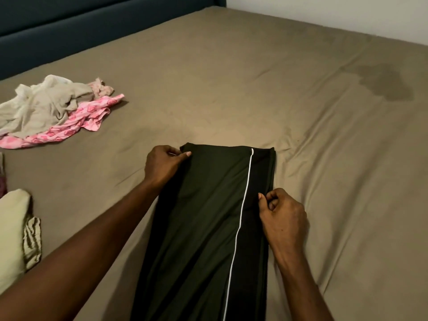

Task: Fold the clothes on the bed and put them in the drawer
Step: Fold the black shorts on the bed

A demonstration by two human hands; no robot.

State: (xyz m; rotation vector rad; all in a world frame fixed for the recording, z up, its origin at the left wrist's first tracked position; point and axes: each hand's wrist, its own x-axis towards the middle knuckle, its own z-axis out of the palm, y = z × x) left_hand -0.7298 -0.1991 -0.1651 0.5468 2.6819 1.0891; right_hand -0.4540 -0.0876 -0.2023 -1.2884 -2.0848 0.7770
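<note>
A pair of dark trousers (208,228) with a thin white side stripe (240,216) lay flat and lengthwise on the bed (254,89), stretched between my two hands. My left hand (162,167) pinched the far left corner of the fabric between thumb and curled fingers. My right hand (282,216), nearer to me, gripped the right edge just beside the stripe, fingers curled tight. Well off to the left of my left hand sat a rumpled heap of unfolded clothes (46,107), beige over pink print. Below my left forearm lay a pale green folded cloth (11,228). Far beyond my right hand, a dark stain (389,84) marked the sheet.
</note>
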